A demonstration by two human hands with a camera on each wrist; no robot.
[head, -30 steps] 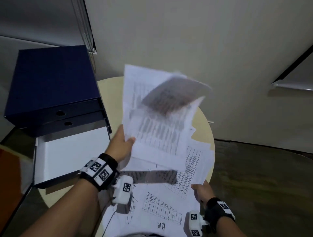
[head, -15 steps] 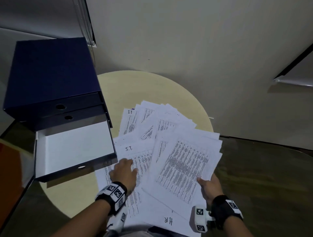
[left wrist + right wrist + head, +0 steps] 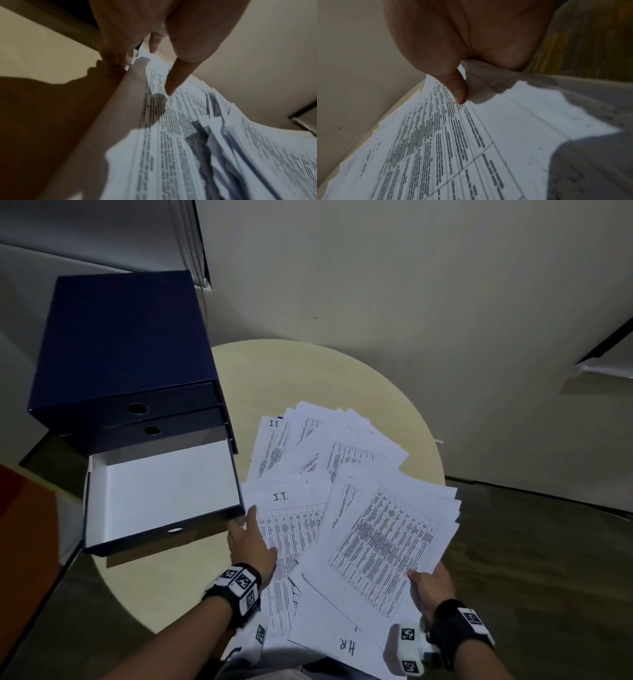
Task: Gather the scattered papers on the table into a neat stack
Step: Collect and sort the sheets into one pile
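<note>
White printed papers point(image 3: 342, 460) lie fanned in a loose overlapping heap on the round beige table point(image 3: 308, 371). My left hand point(image 3: 251, 539) rests on the left edge of a sheet headed "I.T." point(image 3: 291, 525), with its fingers straight. In the left wrist view the thumb point(image 3: 173, 81) points down onto the print and the other fingers point(image 3: 113, 60) touch the sheet's edge. My right hand point(image 3: 428, 587) pinches the near right corner of a tilted sheaf point(image 3: 383, 542). Its thumb point(image 3: 455, 86) lies on top and its fingers are hidden beneath. A sheet marked "H.R." point(image 3: 342, 642) lies nearest me.
A dark blue drawer box point(image 3: 120, 344) stands on the table's left side, its lowest drawer point(image 3: 161, 491) pulled out and white inside, its corner close to my left hand. Bare tabletop shows beyond the papers. The sheaf overhangs the table's right rim above dark floor point(image 3: 531, 559).
One second ago my left hand held a bundle of sheets up in the air. They now lie on the heap, and that hand has slid to the I.T. sheet's left edge. The right hand's grip stayed.
</note>
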